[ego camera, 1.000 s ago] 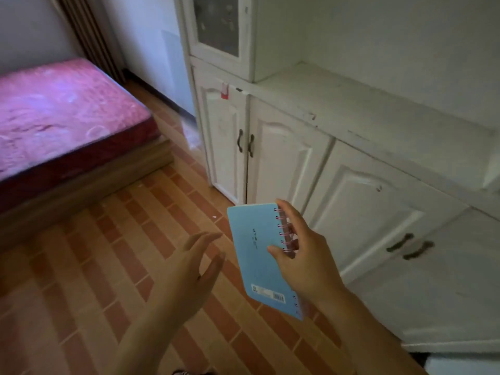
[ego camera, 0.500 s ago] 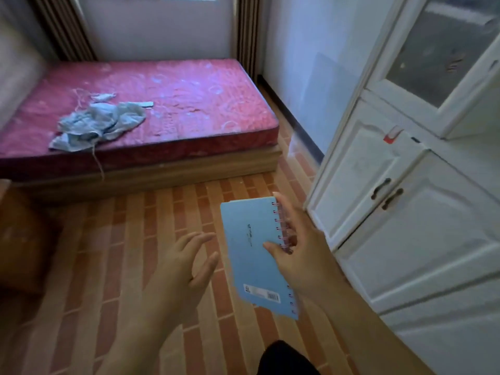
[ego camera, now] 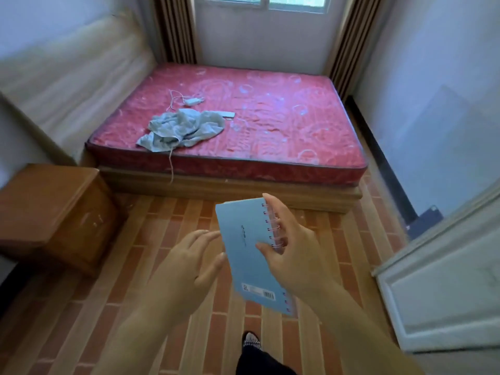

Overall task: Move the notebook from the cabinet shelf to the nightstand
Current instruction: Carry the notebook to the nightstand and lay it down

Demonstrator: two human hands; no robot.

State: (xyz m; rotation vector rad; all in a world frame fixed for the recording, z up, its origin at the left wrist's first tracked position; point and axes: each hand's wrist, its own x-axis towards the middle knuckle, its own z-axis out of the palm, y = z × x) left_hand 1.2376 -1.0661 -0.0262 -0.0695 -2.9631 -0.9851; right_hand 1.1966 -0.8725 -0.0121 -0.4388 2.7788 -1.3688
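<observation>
Gripping the blue notebook by its spiral edge, the right hand; left hand spread, empty.

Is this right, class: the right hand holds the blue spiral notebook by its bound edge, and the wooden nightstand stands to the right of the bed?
Not quite. The head view shows the nightstand left of the bed. The right hand does hold the notebook by its bound edge.

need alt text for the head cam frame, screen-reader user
A person's right hand holds a light blue spiral notebook by its coil edge above a brick-patterned floor, with the open left hand beside it. A wooden nightstand stands at left; ahead, a red mattress carries crumpled grey cloth.
</observation>
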